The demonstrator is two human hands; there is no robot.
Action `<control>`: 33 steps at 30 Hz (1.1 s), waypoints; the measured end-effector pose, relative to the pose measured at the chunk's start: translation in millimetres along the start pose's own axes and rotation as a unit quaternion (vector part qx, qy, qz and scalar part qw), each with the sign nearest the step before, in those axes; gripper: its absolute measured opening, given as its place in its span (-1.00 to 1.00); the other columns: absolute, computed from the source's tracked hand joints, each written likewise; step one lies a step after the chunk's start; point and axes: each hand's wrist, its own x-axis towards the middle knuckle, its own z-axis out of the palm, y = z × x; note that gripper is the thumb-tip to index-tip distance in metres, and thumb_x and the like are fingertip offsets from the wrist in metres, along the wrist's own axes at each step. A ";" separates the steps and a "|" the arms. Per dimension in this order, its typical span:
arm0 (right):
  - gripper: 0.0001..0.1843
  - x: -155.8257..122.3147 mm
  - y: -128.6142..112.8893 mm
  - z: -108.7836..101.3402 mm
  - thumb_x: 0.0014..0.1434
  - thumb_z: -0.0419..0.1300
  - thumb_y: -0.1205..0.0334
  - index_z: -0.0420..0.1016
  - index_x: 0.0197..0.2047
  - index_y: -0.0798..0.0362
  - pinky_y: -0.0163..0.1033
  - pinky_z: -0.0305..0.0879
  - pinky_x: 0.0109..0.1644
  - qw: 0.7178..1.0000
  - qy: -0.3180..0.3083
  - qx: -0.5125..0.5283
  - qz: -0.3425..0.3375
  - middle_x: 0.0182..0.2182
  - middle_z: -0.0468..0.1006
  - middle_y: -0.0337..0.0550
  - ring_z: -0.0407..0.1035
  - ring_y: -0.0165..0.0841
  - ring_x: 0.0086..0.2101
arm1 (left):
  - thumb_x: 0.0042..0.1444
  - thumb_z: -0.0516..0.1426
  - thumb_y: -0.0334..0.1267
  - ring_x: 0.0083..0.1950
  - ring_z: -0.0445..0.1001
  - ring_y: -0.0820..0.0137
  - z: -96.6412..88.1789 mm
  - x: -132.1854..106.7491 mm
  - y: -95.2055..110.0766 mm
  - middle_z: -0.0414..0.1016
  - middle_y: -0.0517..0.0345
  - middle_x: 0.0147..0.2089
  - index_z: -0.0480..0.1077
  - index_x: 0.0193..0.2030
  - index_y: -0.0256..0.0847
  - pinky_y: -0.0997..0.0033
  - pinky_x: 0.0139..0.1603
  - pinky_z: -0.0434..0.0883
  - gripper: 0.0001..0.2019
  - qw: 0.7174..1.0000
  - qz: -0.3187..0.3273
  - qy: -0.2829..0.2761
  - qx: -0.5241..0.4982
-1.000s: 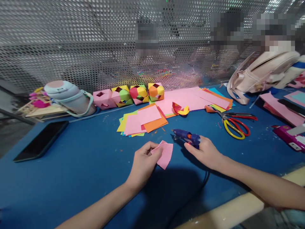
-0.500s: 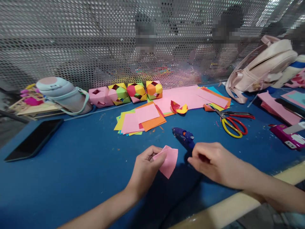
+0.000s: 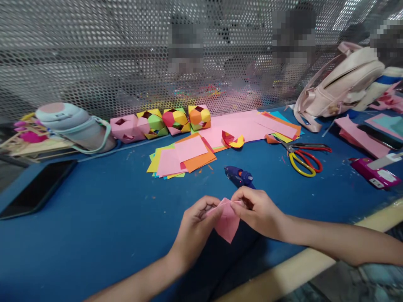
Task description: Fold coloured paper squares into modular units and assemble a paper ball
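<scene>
A small folded piece of pink paper (image 3: 228,224) is held above the blue table between both hands. My left hand (image 3: 197,226) pinches its left side, thumb in front. On the right, my right hand (image 3: 260,212) grips its upper right corner between thumb and fingers. Just beyond my right hand lies a dark blue glue gun (image 3: 239,176), its nozzle pointing away to the left; its rear end is hidden behind that hand. Farther off sits a small red and yellow folded paper piece (image 3: 233,140).
Stacked coloured paper squares (image 3: 181,157) lie ahead, with paper balls (image 3: 176,121) behind. Scissors (image 3: 304,157) and a purple tool (image 3: 376,172) are on the right, near a pink backpack (image 3: 343,88). A phone (image 3: 39,186) and a bottle (image 3: 75,126) stand left. A perforated metal screen (image 3: 126,54) closes the back.
My right hand has come left from beside the glue gun and taken hold of the pink paper's right corner. The left hand keeps its hold. The whole view has shifted slightly.
</scene>
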 end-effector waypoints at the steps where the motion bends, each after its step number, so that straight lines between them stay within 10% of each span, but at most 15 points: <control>1: -0.84 -0.1 0.3 0.4 0.15 0.09 0.24 0.33 -0.42 0.13 -0.45 0.00 -0.56 1.000 -0.001 0.001 -0.002 -0.61 0.19 -0.37 0.04 -0.57 -0.59 | 0.05 0.16 -0.21 -0.43 0.33 0.50 -0.2 0.2 -0.9 0.44 0.24 -0.46 0.43 -0.38 -0.24 0.56 -0.40 0.27 -0.87 1.000 -0.001 -0.002 -0.008; 20: -0.82 -1.2 8.2 -0.7 0.21 0.02 0.42 0.45 -0.24 0.18 -0.35 0.31 -0.36 0.964 0.025 -0.079 -0.254 -0.45 0.48 -0.08 0.36 -0.42 -0.42 | 0.05 0.14 -0.25 -0.44 0.37 0.49 -1.9 5.2 6.7 0.47 0.22 -0.49 0.44 -0.45 -0.25 0.54 -0.38 0.28 -0.86 0.991 -0.092 -0.037 -0.086; 33: -0.85 -1.2 6.1 -0.2 0.21 0.07 0.23 0.39 -0.29 0.13 -0.39 0.22 -0.40 0.987 0.003 -0.079 -0.136 -0.46 0.43 -0.19 0.29 -0.47 -0.47 | 0.03 0.16 -0.15 -0.39 0.42 0.43 -6.1 5.9 9.7 0.54 0.15 -0.43 0.49 -0.41 -0.25 0.54 -0.38 0.33 -0.80 0.994 -0.023 -0.044 0.094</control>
